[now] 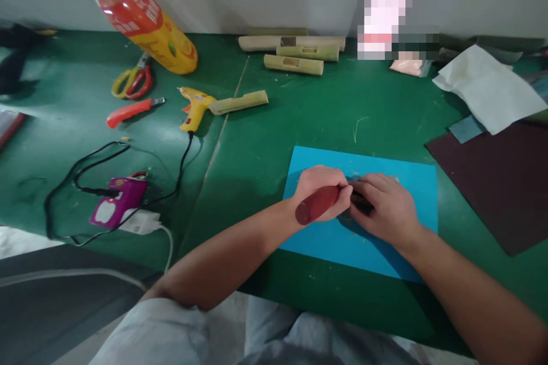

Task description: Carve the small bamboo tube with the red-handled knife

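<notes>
My left hand (324, 188) is closed round a tool with a thick dark-red handle (317, 205). The handle's butt points back toward me, and the working end is hidden by my fingers. Right beside it, my right hand (387, 205) bends its fingers over a small dark piece (362, 203), pressing it down; most of that piece is covered, so its kind is unclear. Both hands rest over a blue mat (402, 259), on which small pale shavings are scattered.
Left lie a yellow glue gun (195, 109), a red-handled cutter (135, 112), scissors (133, 81) and a purple power strip (120, 201) with cables. A drink bottle (149, 28) and several bamboo pieces (293, 65) are at the back. Dark sheets (496, 182) and white paper (488, 88) lie right.
</notes>
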A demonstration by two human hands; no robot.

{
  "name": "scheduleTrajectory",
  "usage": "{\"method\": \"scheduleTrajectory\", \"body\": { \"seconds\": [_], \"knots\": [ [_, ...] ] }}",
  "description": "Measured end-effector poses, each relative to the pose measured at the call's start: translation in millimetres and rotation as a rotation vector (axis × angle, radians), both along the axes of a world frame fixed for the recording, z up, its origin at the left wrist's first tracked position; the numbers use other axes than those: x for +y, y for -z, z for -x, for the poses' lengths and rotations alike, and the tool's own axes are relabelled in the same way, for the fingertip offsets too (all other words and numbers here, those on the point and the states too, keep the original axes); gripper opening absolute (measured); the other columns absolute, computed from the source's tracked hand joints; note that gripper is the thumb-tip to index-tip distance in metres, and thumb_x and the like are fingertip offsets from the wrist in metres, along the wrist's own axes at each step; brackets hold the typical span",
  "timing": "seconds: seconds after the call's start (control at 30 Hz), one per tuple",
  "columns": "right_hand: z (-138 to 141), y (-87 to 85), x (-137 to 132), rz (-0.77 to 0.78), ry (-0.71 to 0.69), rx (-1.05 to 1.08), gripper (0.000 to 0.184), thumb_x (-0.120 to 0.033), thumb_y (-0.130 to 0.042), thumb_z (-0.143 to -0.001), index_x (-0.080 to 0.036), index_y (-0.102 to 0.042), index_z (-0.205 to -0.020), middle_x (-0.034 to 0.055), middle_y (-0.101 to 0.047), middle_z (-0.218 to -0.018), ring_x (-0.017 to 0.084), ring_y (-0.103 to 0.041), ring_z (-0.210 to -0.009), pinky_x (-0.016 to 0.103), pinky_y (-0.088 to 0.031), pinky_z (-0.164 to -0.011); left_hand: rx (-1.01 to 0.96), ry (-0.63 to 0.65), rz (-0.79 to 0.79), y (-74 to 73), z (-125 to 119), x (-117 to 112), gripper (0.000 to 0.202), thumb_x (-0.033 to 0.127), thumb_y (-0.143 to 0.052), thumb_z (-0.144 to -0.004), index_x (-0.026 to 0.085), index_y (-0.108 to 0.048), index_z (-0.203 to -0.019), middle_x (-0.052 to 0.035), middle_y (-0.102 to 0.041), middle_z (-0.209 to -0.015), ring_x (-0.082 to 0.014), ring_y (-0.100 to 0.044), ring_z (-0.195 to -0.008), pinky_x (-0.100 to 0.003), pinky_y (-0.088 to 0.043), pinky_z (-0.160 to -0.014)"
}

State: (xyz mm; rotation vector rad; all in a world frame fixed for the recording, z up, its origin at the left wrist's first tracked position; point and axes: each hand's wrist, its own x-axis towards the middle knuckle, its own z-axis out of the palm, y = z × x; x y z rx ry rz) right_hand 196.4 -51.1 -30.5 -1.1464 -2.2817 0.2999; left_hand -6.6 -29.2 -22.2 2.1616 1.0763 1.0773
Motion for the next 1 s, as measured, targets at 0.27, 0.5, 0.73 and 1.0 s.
{"method": "scheduleTrajectory", "body": {
  "seconds": [0.27, 0.5, 0.73, 1.0],
  "knots": [
    [3, 1.1, 4, -0.044, -0.023, -0.020, 0.021, -0.033, -0.062, -0.105, -0.019, -0.077, -0.100, 0.0113, -0.084, -0.099, 0.025, -0.074, -0.082, 0.040, -0.051, -0.072, 0.025, -0.025, -0.001, 4.1, 5, -2, 0.032, 0.036, -0.056, -0.099, 0.024, -0.058, -0.070, -0.0003, -0.069, -0.063, -0.0149, -0.063, -0.060, -0.031, -0.053, -0.069],
    [2, 0.9, 6, -0.049, -0.034, -0.030, 0.023, -0.034, -0.062, -0.106, -0.018, -0.077, -0.100, 0.0114, -0.084, -0.101, 0.026, -0.075, -0.086, 0.040, -0.052, -0.072, 0.043, -0.029, 0.014, 4.9, 7, -3, 0.034, 0.038, -0.054, -0.101, 0.024, -0.062, -0.072, -0.0009, -0.069, -0.064, -0.0153, -0.063, -0.063, -0.032, -0.051, -0.069],
    [1, -0.7, 5, -0.047, -0.041, -0.018, 0.023, -0.034, -0.061, -0.106, -0.019, -0.078, -0.101, 0.0120, -0.084, -0.100, 0.026, -0.074, -0.085, 0.039, -0.054, -0.072, -0.001, -0.035, 0.063, 5.5, 6, -3, 0.034, 0.040, -0.057, -0.100, 0.024, -0.061, -0.070, -0.0003, -0.068, -0.065, -0.0146, -0.061, -0.063, -0.031, -0.052, -0.070],
    [-2, 1.2, 5, -0.026, -0.064, -0.033, 0.027, -0.035, -0.058, -0.107, -0.018, -0.079, -0.107, 0.0130, -0.083, -0.102, 0.027, -0.074, -0.089, 0.042, -0.056, -0.077, 0.116, -0.059, 0.137, -5.7, 8, -4, 0.033, 0.038, -0.058, -0.099, 0.023, -0.059, -0.070, -0.0008, -0.067, -0.067, -0.0152, -0.059, -0.065, -0.031, -0.047, -0.065]
  ]
}}
